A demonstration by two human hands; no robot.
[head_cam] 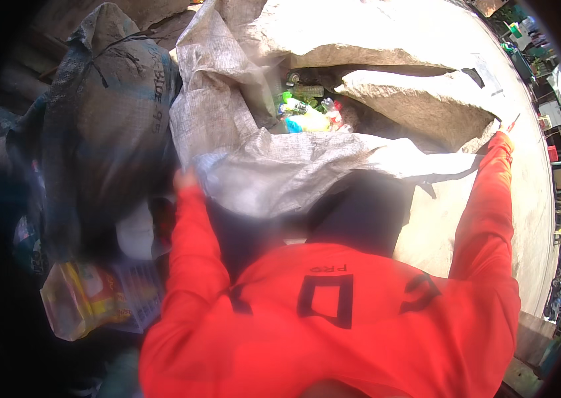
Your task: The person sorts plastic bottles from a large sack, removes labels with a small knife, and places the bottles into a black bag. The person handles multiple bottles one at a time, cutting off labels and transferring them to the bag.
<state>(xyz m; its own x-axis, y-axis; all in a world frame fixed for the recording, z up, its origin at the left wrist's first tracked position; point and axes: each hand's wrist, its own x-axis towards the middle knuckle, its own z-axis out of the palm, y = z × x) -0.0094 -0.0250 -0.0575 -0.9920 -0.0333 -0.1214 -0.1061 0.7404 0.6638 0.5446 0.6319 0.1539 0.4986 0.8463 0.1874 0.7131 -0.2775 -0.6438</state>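
Note:
A large, pale woven plastic sack (300, 154) lies spread before me with its mouth gaping. Plastic bottles (310, 114), some with green and red parts, show inside it. At the sack's near left edge is my left hand (186, 179), blurred, with its fingers closed on the fabric. My right arm reaches far to the right, where my right hand (504, 130) is at the sack's right rim, gripping it. A thin red object (514, 122) sticks out by that hand; its kind is unclear.
A full woven sack (121, 99) with writing stands at the left, partly in shadow. Below it are a white container (135, 231), a yellow and red plastic package (91, 298) and a pale plastic basket (136, 291). Concrete ground (524, 209) extends right, with chairs and clutter beyond.

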